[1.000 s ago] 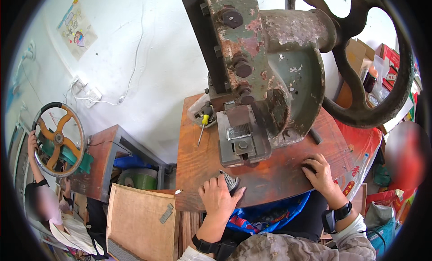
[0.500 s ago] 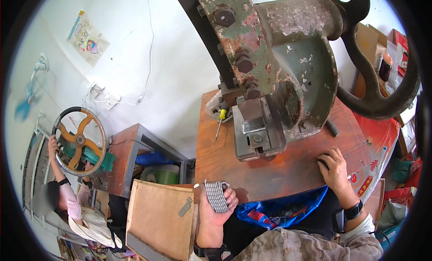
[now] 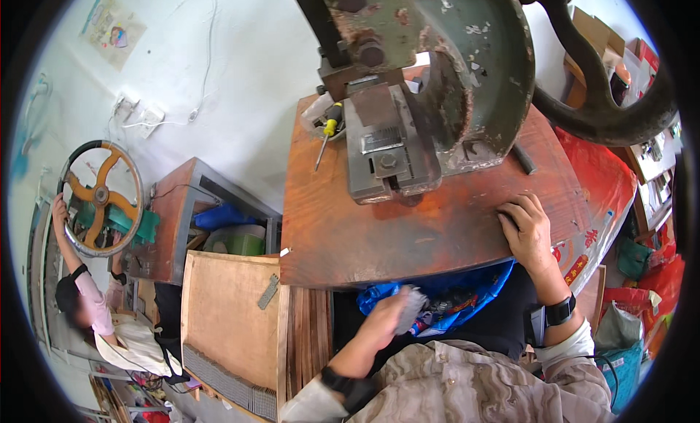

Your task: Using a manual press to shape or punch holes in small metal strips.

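My left hand (image 3: pixel 380 322) is closed around a stack of ridged grey metal strips (image 3: pixel 412 311). Motion blurs the hand and the stack. It hovers at the table's front edge, over a blue plastic bag (image 3: pixel 474 306) by my lap. My right hand (image 3: pixel 526 232) rests on the right part of the wooden table (image 3: pixel 328 237), fingers loosely bent and nothing in them. Between and beyond my hands stands a worn green hand press (image 3: pixel 492 66). A small ridged metal piece (image 3: pixel 382 138) sits on its steel die block (image 3: pixel 394 176).
A yellow-handled screwdriver (image 3: pixel 329 129) leans at a clear bowl left of the die. Left of my lap, a wooden tray (image 3: pixel 226 292) holds rows of grey strips and one loose piece (image 3: pixel 268 292). Farther left, a co-worker (image 3: pixel 98 299) grips a wheel (image 3: pixel 102 195). Red bags crowd the right.
My left hand has moved right with the stack, from the table's front left to the blue bag. My right hand keeps its place on the table. The whole view has shifted.
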A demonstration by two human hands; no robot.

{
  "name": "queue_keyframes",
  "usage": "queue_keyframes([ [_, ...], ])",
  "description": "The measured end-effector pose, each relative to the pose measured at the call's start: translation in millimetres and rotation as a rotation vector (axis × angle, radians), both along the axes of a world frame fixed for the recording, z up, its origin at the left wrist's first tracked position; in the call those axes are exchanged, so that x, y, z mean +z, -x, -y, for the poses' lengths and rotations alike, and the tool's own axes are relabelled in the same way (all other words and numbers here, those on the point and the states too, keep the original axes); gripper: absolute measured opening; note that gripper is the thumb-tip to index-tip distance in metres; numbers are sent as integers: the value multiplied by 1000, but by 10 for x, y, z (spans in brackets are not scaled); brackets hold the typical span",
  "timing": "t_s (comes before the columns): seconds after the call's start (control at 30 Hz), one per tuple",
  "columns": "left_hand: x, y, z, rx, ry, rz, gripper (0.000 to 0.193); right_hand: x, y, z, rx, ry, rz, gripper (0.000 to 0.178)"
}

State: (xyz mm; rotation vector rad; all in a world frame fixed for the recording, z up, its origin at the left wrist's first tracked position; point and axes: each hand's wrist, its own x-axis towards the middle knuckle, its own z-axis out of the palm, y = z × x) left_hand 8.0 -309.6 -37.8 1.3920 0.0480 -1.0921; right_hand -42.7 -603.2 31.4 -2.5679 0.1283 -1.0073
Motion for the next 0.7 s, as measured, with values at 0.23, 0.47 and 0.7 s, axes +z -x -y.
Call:
queue_keyframes([
  [0.23, 144, 89, -577, -158, -168, 926, 34, -332, 194, 226, -70, -27, -85, 15],
  [0.47, 523, -78, -3879, 858, -1606, 1154, 41, -517, 203, 458, -51, 38, -146, 15],
  [0.7, 443, -486, -4686, 670, -1778, 385, 84, -812, 224, 853, -99, 150, -235, 18],
])
